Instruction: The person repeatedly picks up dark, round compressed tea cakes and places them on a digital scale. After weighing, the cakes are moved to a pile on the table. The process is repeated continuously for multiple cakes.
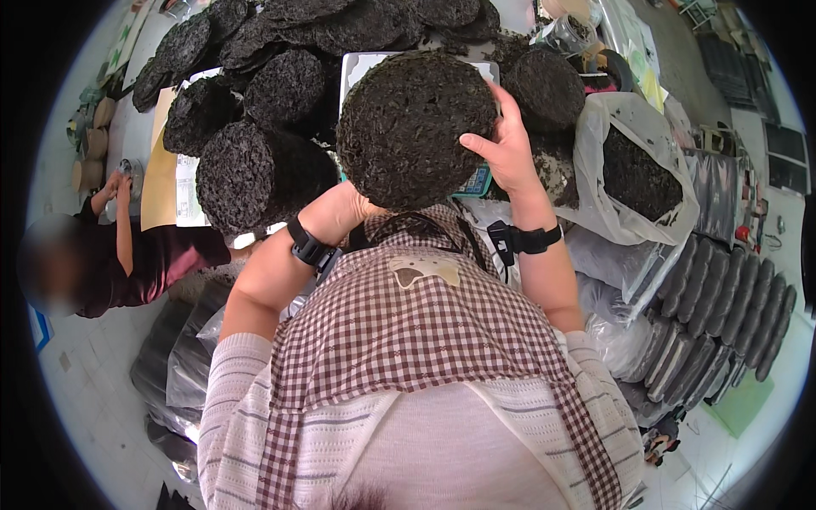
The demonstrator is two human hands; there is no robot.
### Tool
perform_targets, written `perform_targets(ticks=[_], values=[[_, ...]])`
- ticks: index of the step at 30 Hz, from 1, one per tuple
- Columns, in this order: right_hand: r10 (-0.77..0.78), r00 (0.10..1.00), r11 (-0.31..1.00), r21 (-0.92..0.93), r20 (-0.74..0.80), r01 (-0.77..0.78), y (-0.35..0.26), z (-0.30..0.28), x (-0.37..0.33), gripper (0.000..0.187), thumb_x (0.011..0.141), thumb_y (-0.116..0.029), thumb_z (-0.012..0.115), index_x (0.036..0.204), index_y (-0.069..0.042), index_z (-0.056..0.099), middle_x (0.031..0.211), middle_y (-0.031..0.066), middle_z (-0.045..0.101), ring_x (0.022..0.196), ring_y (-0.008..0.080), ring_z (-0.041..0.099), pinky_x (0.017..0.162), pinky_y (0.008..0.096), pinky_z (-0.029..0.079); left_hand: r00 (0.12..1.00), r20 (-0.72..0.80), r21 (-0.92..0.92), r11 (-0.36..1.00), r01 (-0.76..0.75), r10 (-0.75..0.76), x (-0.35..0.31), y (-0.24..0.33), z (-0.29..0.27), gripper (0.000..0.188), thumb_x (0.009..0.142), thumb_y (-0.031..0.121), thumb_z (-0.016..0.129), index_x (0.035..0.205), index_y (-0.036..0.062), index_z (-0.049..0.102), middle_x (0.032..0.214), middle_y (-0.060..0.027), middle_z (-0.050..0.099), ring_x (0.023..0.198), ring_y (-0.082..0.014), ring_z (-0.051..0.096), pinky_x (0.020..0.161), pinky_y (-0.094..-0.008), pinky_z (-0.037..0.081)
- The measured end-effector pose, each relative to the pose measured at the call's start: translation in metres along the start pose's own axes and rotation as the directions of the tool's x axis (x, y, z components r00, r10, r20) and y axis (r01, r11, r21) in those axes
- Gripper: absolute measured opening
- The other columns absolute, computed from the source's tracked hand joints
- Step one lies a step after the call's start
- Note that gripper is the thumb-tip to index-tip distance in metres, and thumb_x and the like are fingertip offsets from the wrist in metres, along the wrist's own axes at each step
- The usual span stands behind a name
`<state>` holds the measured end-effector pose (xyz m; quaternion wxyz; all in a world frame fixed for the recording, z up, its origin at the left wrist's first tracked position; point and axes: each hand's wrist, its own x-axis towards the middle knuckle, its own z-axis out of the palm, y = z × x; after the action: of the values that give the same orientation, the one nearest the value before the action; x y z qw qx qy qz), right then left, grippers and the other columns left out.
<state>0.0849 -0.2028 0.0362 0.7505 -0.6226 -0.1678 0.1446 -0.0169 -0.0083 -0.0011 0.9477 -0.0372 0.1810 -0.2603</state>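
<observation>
A round, dark cake of dried seaweed (416, 127), perhaps a stack of them, is held up in front of me between both hands. My right hand (510, 153) grips its right edge, thumb on the near face and fingers round the rim. At its lower left edge, my left hand (348, 206) supports it, with the fingers hidden behind. Under and behind the seaweed shows a white scale (349, 68) with a teal keypad (476, 181); most of the scale is covered. A thick seaweed stack (238, 174) lies on its side to the left.
More round seaweed cakes (357, 24) are heaped at the far side of the table. On the right stand another stack (546, 85) and an opened clear bag (595, 153) of loose seaweed. Black packed bundles (722, 289) lie farther right. Another person (144, 263) works at the left.
</observation>
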Motion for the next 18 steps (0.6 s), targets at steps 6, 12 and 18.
perform_targets(ticks=[6, 12, 18], values=[[0.253, 0.965, 0.930, 0.292, -0.065, -0.224, 0.018, -0.023, -0.004, 0.056, 0.086, 0.004, 0.078, 0.137, 0.004, 0.055, 0.125, 0.0128, 0.068, 0.111, 0.0204, 0.068, 0.099, 0.0360, 0.056, 0.802, -0.472, 0.593, 0.805, -0.019, 0.366, -0.061, 0.015, -0.005, 0.058, 0.112, 0.047, 0.037, 0.148, 0.0032, 0.051, 0.142, -0.0166, 0.060, 0.132, -0.0340, 0.059, 0.113, -0.0531, 0.048], [-0.495, 0.740, 0.345, -0.678, 0.456, 0.649, 0.037, -0.006, 0.009, 0.041, 0.079, 0.006, 0.066, 0.118, -0.004, 0.069, 0.131, 0.0116, 0.072, 0.124, 0.0339, 0.067, 0.110, 0.0494, 0.050, 0.238, 0.523, 0.826, -0.555, 0.096, 0.819, -0.158, 0.048, 0.011, 0.035, 0.107, 0.018, 0.054, 0.139, 0.0041, 0.060, 0.136, -0.0135, 0.063, 0.121, -0.0248, 0.063, 0.104, -0.0398, 0.049], [0.025, 0.861, 0.306, -0.824, 0.509, 0.478, 0.038, -0.017, -0.016, 0.099, 0.074, -0.034, 0.091, 0.158, -0.012, 0.045, 0.170, 0.0130, 0.033, 0.160, 0.0319, 0.024, 0.129, 0.0591, 0.014, 0.311, 0.468, 0.262, -0.466, 0.845, 0.827, -0.197, 0.086, -0.049, 0.064, 0.105, 0.051, 0.056, 0.158, 0.0177, 0.047, 0.165, -0.0150, 0.042, 0.155, -0.0356, 0.034, 0.125, -0.0568, 0.024]])
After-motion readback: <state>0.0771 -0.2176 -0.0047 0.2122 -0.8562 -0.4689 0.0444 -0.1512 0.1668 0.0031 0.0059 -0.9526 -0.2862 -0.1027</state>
